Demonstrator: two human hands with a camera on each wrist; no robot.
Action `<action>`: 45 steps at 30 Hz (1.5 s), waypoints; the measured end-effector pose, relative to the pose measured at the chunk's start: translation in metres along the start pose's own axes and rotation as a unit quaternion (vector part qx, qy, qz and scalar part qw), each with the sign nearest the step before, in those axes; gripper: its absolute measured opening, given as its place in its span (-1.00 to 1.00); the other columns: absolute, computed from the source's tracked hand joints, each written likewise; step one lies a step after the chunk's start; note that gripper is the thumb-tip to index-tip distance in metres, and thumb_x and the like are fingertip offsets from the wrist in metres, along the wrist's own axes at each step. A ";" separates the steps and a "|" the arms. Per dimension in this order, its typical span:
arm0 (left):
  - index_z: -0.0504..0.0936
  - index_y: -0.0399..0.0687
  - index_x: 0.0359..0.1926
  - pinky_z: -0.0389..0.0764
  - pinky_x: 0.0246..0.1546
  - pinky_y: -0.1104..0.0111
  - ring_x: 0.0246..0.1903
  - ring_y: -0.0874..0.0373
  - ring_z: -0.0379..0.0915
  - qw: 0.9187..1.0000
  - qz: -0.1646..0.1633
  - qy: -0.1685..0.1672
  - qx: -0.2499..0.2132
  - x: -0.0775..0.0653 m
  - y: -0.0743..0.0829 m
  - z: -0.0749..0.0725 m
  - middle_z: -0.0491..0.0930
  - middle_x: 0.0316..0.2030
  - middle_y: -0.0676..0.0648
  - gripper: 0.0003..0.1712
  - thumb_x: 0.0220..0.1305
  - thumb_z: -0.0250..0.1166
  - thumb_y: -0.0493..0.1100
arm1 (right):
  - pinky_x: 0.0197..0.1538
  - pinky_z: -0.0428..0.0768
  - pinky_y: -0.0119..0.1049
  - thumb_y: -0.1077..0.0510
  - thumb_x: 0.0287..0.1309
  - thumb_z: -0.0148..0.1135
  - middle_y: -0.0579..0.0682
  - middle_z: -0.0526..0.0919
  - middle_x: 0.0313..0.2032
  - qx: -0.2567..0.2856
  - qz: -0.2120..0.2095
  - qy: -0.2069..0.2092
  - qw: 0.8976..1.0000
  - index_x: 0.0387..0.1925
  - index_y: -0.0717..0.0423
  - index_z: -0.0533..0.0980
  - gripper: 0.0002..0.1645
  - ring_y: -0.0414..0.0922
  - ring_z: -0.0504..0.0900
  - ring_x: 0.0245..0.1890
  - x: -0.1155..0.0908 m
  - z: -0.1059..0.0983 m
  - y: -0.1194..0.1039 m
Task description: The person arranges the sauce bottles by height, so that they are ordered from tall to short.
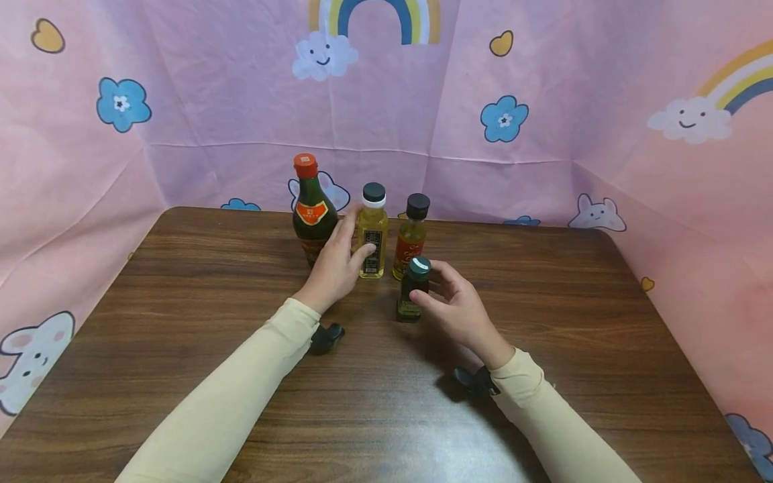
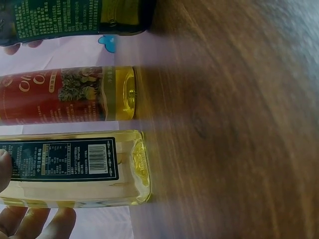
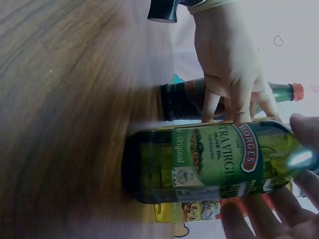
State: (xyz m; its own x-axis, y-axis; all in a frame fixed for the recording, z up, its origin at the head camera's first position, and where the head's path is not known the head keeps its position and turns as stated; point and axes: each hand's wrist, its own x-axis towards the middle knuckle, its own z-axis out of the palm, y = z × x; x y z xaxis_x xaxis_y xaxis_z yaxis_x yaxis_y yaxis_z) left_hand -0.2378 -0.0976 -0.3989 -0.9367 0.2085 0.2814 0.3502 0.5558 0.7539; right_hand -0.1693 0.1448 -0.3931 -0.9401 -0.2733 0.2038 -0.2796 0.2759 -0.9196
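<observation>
My left hand (image 1: pixel 331 268) holds a squarish bottle of yellow oil (image 1: pixel 375 223) with a dark cap, thumb on its front label and fingers round the other side. In the head view, my right hand (image 1: pixel 461 310) grips a dark green olive oil bottle (image 1: pixel 408 302), thumb at the left and fingers at the right. That bottle stands nearest me. Behind it is a slimmer oil bottle (image 1: pixel 409 248) with a red label and black cap. Left of my left hand stands a tall dark bottle (image 1: pixel 312 213) with a red cap, its lower part partly hidden.
All the bottles are grouped toward the back middle of a brown wooden table (image 1: pixel 362 416). A pink and purple patterned cloth (image 1: pixel 398 114) hangs behind and along the sides. Dark wrist mounts (image 1: pixel 327 339) show beneath the sleeves.
</observation>
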 end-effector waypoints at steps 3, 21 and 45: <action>-0.12 0.21 0.68 0.28 0.44 -0.12 0.46 -0.18 0.23 1.000 -0.001 0.001 0.000 0.000 0.000 0.000 0.20 0.50 -0.20 -0.11 0.56 0.19 -0.03 | 0.32 0.53 0.06 0.23 0.33 0.39 0.17 0.59 0.24 -0.004 0.003 -0.002 1.000 0.29 0.15 0.49 -0.47 0.12 0.56 0.30 0.001 0.001 0.002; -0.11 0.18 0.68 0.26 0.45 -0.12 0.49 -0.16 0.19 1.000 -0.003 -0.002 -0.003 0.000 0.001 0.000 0.17 0.53 -0.18 -0.12 0.56 0.18 -0.03 | 0.28 0.57 0.02 0.23 0.32 0.39 0.16 0.62 0.21 -0.007 0.005 0.010 1.000 0.27 0.15 0.51 -0.48 0.10 0.60 0.26 0.001 0.003 0.006; -0.12 0.16 0.68 0.24 0.46 -0.11 0.49 -0.15 0.19 1.000 -0.004 -0.003 -0.005 0.001 0.002 0.000 0.16 0.54 -0.19 -0.10 0.55 0.21 -0.06 | 0.24 0.60 0.02 0.21 0.30 0.42 0.13 0.65 0.20 -0.014 -0.006 0.015 1.000 0.26 0.13 0.55 -0.49 0.08 0.62 0.23 0.002 0.001 0.003</action>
State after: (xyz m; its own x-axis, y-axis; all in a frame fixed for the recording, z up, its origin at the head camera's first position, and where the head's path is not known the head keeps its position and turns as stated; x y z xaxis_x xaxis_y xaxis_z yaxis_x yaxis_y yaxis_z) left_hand -0.2378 -0.0963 -0.3967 -0.9393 0.2090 0.2719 0.3429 0.5497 0.7618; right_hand -0.1721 0.1441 -0.3962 -0.9423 -0.2482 0.2247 -0.2952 0.2992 -0.9074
